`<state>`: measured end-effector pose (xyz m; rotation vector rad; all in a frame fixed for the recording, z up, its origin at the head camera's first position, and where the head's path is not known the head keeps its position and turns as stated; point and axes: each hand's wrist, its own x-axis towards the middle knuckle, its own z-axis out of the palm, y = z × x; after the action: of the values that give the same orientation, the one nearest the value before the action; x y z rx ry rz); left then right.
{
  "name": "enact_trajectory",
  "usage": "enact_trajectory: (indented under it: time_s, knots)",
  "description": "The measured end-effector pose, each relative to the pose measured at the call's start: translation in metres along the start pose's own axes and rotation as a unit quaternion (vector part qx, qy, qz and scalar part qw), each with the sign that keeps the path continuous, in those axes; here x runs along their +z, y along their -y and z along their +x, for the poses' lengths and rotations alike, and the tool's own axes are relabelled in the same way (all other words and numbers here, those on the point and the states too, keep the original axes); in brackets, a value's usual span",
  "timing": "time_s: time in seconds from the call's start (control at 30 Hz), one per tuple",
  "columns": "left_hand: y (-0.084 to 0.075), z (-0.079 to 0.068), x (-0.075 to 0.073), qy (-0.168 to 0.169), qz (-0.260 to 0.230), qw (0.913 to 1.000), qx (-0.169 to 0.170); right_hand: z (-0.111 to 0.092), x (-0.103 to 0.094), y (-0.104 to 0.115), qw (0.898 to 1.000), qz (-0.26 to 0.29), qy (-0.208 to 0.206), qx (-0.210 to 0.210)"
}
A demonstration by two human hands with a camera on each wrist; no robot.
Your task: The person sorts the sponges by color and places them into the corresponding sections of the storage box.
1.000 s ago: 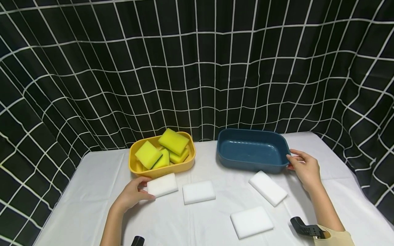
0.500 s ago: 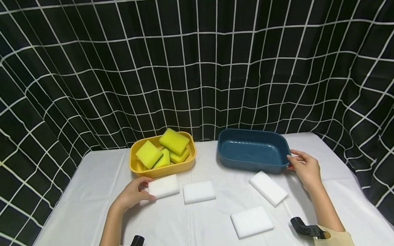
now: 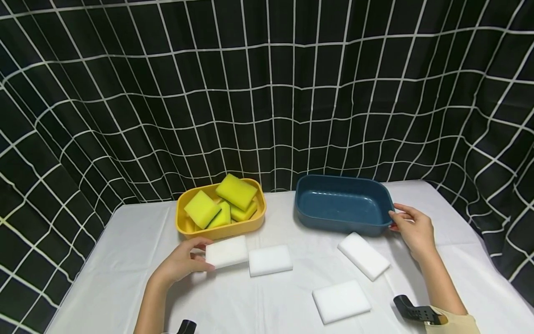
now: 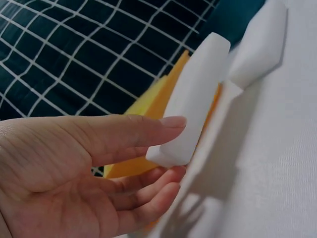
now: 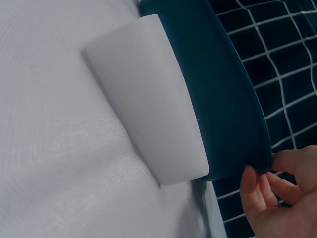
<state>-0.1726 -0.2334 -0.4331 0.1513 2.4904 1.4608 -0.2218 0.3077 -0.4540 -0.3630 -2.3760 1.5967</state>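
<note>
My left hand [image 3: 183,262] pinches the left end of a white sponge [image 3: 226,252] between thumb and fingers. In the left wrist view that sponge [image 4: 195,84] is tilted, raised a little above the cloth with its shadow beneath. Just behind it stands a yellow bin [image 3: 233,228] with several yellow sponges [image 3: 201,209] inside. My right hand [image 3: 415,229] grips the right end of a dark blue bin [image 3: 342,222], thumb and fingers at its rim. In the right wrist view the fingers [image 5: 252,191] touch the corner of the blue bin [image 5: 218,89].
Another white sponge [image 3: 270,260] lies right beside the held one. Two more white sponges, one angled [image 3: 364,256] before the blue bin and one nearer [image 3: 341,301], rest on the white tablecloth [image 3: 283,308]. A black gridded curtain [image 3: 275,102] hangs behind.
My left hand has lifted the white sponge slightly off the cloth and shifted it right, towards the neighbouring sponge. The right hand and the blue bin stay in place.
</note>
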Motion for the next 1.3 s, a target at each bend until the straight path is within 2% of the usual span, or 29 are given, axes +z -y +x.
enact_trajectory:
  time_s: [0.17,0.43,0.6,0.87,1.3]
  knots:
    - [-0.009,-0.002,0.001,0.016,-0.024,0.9995,0.012,0.0,0.0,0.0,1.0,0.003,-0.001,-0.006]
    - [-0.017,-0.005,-0.001,0.02,-0.042,0.9982,0.037,0.001,0.001,0.001,1.0,0.001,-0.001,0.0]
    - [-0.021,-0.005,-0.001,0.011,-0.045,0.9979,0.046,0.002,0.0,0.001,1.0,0.006,0.001,-0.003]
    - [-0.029,-0.004,0.004,-0.005,-0.052,0.9979,0.039,0.002,-0.001,0.002,1.0,0.014,0.011,-0.005]
    - [-0.055,0.012,0.016,-0.042,-0.034,0.9975,0.046,0.001,-0.003,0.0,1.0,0.015,0.017,-0.004]
